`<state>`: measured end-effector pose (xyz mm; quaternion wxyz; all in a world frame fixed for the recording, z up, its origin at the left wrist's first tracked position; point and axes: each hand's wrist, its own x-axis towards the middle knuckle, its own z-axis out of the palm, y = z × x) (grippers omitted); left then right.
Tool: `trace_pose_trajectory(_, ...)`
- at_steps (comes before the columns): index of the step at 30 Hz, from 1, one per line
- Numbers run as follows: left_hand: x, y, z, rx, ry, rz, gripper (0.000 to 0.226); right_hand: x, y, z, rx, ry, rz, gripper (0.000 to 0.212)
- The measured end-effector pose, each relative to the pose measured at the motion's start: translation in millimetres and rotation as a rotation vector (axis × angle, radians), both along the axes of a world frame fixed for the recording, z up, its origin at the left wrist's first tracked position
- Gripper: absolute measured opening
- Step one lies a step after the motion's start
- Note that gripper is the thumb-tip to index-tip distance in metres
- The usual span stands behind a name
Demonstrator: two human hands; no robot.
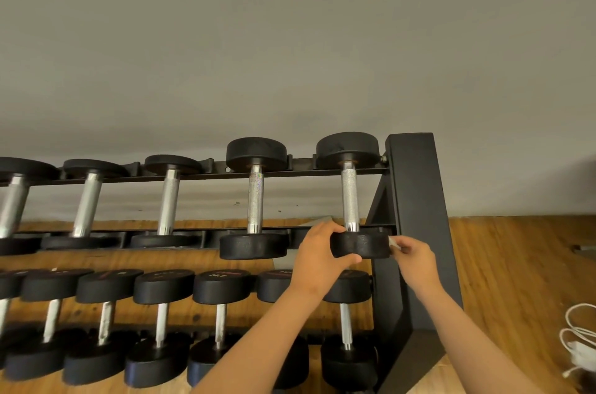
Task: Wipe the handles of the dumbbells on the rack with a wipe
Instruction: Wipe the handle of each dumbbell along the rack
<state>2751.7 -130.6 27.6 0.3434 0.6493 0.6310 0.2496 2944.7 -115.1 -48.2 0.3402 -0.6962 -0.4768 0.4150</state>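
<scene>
Head view: at five o'clock the left hand (324, 253) curls round the near head of the top row's end dumbbell (350, 197) while the right hand (416, 259) pinches the wipe (394, 242) at its three o'clock; a tug might drag it off the rack (416, 187).

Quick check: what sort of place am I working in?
Probably a gym or weight room: a black two-tier rack loaded with dumbbells, set on a wood floor against a plain wall.
</scene>
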Motion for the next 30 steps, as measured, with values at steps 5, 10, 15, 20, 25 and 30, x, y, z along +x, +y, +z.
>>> trace_pose_trajectory(5,0.7,-0.1,0.1,-0.013,0.007,0.009,0.047,1.4,5.4,-1.8,-0.021,0.008,0.015,0.016)
trace_pose_trajectory(10,1.0,0.4,-0.3,-0.011,0.014,0.007,0.048,-5.3,9.6,-5.2,-0.002,0.014,-0.039,0.022)
trace_pose_trajectory(15,1.0,-0.3,-1.1,-0.013,0.006,0.019,0.048,2.7,-1.3,-8.2,-0.049,0.041,-0.006,0.016)
trace_pose_trajectory(20,0.9,-0.3,-0.2,-0.013,0.000,0.014,0.048,-1.7,3.4,-2.4,-0.042,0.017,-0.032,0.014)
trace_pose_trajectory(25,0.6,-0.6,-2.0,-0.006,0.001,0.012,0.047,-2.2,-22.7,6.9,0.072,-0.028,-0.099,0.012)
trace_pose_trajectory(30,0.1,-0.7,-2.2,0.011,0.006,0.003,0.048,-9.2,-8.9,28.2,0.143,-0.063,-0.099,0.014)
